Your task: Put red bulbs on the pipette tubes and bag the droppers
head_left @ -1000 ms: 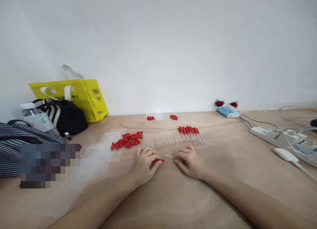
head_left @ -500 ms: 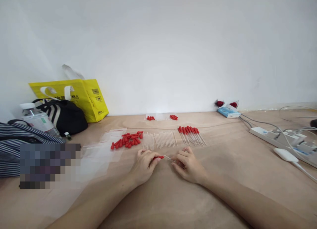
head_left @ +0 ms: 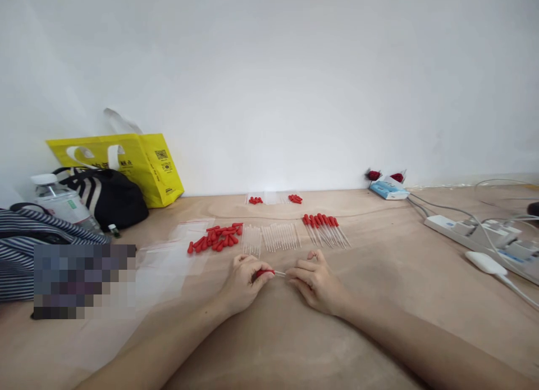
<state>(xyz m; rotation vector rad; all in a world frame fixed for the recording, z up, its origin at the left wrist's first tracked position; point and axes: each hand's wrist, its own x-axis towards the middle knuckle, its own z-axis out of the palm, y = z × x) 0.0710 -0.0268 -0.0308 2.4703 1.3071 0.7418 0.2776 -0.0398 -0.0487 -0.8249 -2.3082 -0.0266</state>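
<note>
Left hand (head_left: 247, 283) pinches a red bulb (head_left: 264, 273) between thumb and fingers, mouth facing right; right hand (head_left: 315, 280) grips a clear tube (head_left: 279, 273) between the hands, its end at that mouth, seemingly to keep both aligned, depth unclear. Loose bulbs (head_left: 228, 232) lie left, bare tubes (head_left: 281, 237) in a central row, capped droppers (head_left: 323, 221) right, presumably sorted for short reaches

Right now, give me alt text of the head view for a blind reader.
The left hand holds a red bulb meeting a clear tube in the right hand; beyond lie loose bulbs, bare tubes and red-capped tubes across a wooden table.
</note>
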